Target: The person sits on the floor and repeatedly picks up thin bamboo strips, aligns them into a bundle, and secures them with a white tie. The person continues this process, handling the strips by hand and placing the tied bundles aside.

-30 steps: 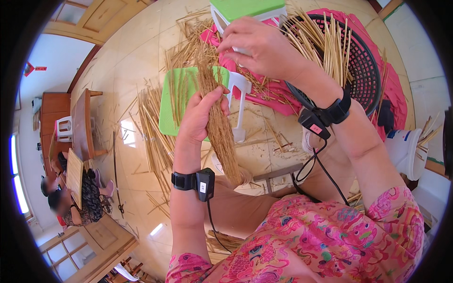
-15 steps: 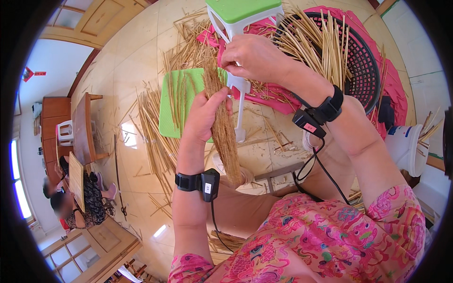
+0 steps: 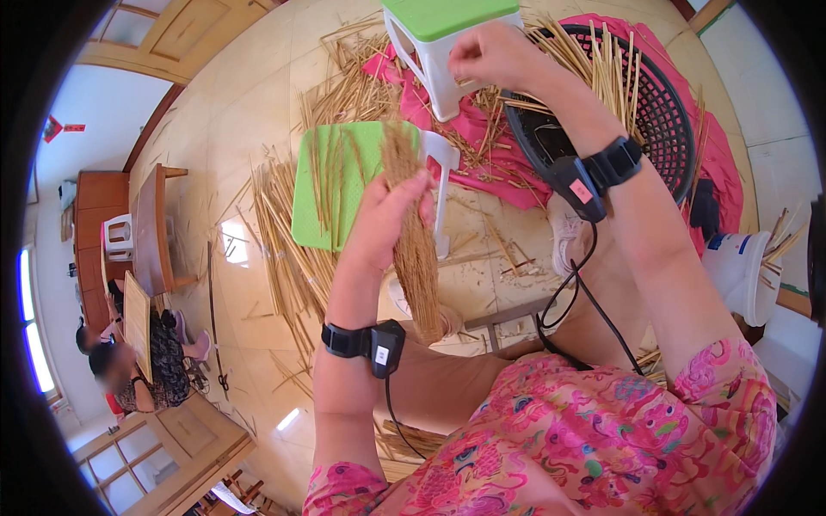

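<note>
Floor [image 3: 194, 206] extends past stool [image 3: 303, 202] edge | left hand [image 3: 391, 215] grips straw bundle [image 3: 417, 271] | right hand [image 3: 497, 58] curled, grasp unclear

The bundle [image 3: 417, 267] in the left fingers [image 3: 413, 186] was golden brown, the stool seat [image 3: 305, 225] beside them green. Right of the right fingers [image 3: 466, 62], the basket [image 3: 671, 120] was black; well below, multicoloured motifs patterned the pink shirt [image 3: 585, 421].
</note>
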